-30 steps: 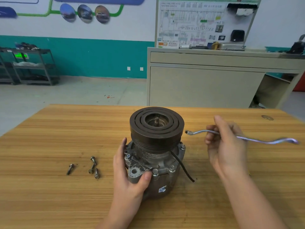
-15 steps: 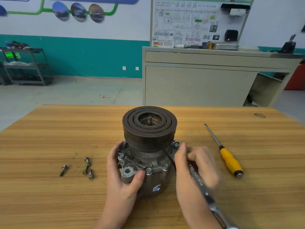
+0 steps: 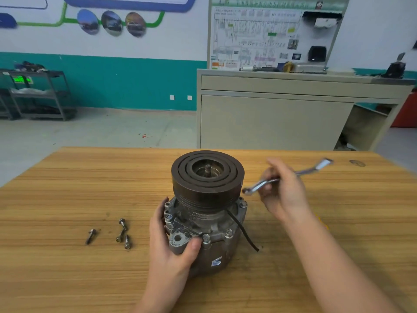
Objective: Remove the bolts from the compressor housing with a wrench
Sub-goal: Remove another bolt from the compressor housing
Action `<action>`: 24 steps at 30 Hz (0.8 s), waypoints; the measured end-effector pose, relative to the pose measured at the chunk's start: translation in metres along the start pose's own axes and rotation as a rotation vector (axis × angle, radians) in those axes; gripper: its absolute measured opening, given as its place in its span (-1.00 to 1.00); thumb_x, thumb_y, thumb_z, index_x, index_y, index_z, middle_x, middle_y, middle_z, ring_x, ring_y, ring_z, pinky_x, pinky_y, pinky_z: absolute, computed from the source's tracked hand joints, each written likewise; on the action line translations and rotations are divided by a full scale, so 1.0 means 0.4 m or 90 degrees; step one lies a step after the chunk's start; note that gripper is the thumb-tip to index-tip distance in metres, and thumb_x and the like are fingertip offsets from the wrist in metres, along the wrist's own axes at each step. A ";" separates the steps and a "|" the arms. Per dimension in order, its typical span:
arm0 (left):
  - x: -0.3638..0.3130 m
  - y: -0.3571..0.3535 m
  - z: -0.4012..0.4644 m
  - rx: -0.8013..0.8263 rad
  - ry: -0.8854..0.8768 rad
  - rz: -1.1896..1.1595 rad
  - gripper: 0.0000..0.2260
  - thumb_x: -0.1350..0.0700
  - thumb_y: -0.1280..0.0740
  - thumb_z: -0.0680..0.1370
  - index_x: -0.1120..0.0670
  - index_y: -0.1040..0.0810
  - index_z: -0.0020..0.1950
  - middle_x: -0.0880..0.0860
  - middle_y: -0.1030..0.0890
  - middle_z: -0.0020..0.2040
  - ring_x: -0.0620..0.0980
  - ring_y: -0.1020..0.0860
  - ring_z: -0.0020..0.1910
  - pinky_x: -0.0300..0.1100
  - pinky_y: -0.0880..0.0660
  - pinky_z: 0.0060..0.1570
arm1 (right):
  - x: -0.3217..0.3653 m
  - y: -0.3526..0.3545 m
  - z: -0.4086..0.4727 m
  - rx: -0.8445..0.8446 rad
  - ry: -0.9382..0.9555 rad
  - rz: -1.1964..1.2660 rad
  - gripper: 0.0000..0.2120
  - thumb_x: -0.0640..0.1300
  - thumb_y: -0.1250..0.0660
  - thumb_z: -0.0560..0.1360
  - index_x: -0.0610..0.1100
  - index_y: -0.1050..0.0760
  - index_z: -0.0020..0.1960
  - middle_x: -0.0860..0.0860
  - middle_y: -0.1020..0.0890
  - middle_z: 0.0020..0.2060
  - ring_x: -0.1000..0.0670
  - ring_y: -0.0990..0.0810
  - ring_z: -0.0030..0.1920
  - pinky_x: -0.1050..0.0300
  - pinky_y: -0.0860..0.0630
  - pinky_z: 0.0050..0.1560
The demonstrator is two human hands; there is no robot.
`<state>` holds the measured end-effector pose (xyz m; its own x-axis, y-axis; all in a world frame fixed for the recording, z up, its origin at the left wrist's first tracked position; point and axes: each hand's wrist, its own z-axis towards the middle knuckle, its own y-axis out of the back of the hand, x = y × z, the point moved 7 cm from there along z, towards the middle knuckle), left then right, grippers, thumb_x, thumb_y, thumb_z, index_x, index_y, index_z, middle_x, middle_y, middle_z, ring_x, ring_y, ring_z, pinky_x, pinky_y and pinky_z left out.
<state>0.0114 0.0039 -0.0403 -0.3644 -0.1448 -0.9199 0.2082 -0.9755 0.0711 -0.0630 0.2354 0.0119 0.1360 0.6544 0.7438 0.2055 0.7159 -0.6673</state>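
Left hand (image 3: 171, 242): you grip the compressor (image 3: 203, 213).
Right hand (image 3: 282, 188): fingers pinch the wrench (image 3: 259, 186).
Counter (image 3: 56, 267): four loose bolts (image 3: 119, 231) lie left.

Compressor housing (image 3: 203, 231): grey cast metal, dark grooved pulley on top, standing upright on the wooden table, bolts (image 3: 228, 233) seated around its flange. Four removed bolts (image 3: 123, 231) lie loose on the table to its left. Wrench (image 3: 286, 176): slim, silver, held tilted in the air just right of the pulley.
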 end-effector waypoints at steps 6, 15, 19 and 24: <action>0.005 -0.002 -0.001 0.004 -0.004 -0.009 -0.05 -0.53 -0.32 0.16 -0.13 -0.19 0.43 -0.03 -0.39 0.38 -0.09 -0.38 0.36 -0.02 -0.33 0.36 | 0.085 0.028 -0.125 -0.055 0.211 -0.051 -0.77 -0.07 -0.41 0.43 -0.10 -0.44 -0.33 -0.01 -0.60 -0.47 0.07 -0.57 -0.49 0.28 -0.49 -0.48; -0.001 0.003 0.000 -0.004 -0.010 -0.022 -0.12 -0.54 -0.32 0.15 -0.23 -0.20 0.38 -0.13 -0.40 0.36 -0.23 -0.39 0.32 -0.46 -0.33 0.18 | 0.038 0.013 -0.252 -0.077 0.434 -0.323 -0.73 0.13 -0.42 0.40 0.03 -0.51 -0.38 -0.01 -0.66 -0.38 0.01 -0.67 -0.37 0.21 -0.58 -0.33; 0.001 0.003 -0.002 -0.007 -0.013 -0.006 -0.13 -0.55 -0.31 0.15 -0.26 -0.18 0.37 -0.11 -0.38 0.37 -0.17 -0.37 0.35 -0.24 -0.32 0.25 | 0.018 -0.042 -0.307 -0.026 0.666 -0.522 -0.71 -0.04 -0.34 0.50 -0.04 -0.41 -0.37 0.07 -0.54 -0.45 0.13 -0.54 -0.44 0.35 -0.44 -0.47; 0.005 0.004 -0.003 -0.016 -0.015 0.006 -0.14 -0.57 -0.28 0.14 -0.29 -0.19 0.37 -0.17 -0.38 0.35 -0.16 -0.37 0.35 -0.26 -0.32 0.22 | 0.014 0.015 -0.189 -0.049 0.361 -0.111 -0.69 -0.21 -0.32 0.35 -0.08 -0.37 -0.54 0.02 -0.48 -0.58 0.04 -0.41 -0.62 0.32 -0.32 -0.55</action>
<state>0.0121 0.0022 -0.0425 -0.3839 -0.1577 -0.9098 0.2348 -0.9696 0.0690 0.0122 0.2250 0.0147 0.5861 0.2805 0.7601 0.3389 0.7673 -0.5444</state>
